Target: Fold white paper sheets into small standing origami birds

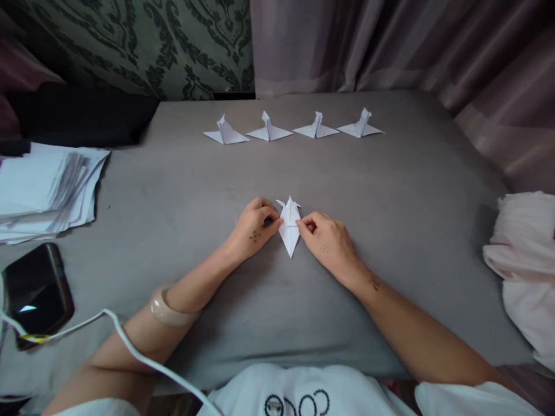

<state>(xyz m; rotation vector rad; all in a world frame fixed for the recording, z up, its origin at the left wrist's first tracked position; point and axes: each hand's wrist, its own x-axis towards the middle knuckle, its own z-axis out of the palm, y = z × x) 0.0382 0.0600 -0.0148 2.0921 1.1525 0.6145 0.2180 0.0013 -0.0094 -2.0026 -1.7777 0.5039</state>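
Note:
Between my two hands is a white folded paper crane (pixel 290 228), lying flat with one long point toward me and two thin points sticking out at its far end. My left hand (pixel 255 226) pinches its left edge between thumb and finger. On the opposite edge, the thumb and fingertips of my right hand (pixel 328 240) are closed in a pinch as well. Farther back stands a row of several finished paper cranes, from the leftmost crane (pixel 225 132) to the rightmost crane (pixel 361 125), their wings spread.
At the left lies a stack of white paper (pixel 39 185), with a black cloth (pixel 82 112) behind it. Nearer me are a dark phone (pixel 39 289) and a white cable (pixel 130 345) crossing over my left arm. A pale crumpled cloth (pixel 526 266) sits at the right edge of the grey-covered surface (pixel 182 173).

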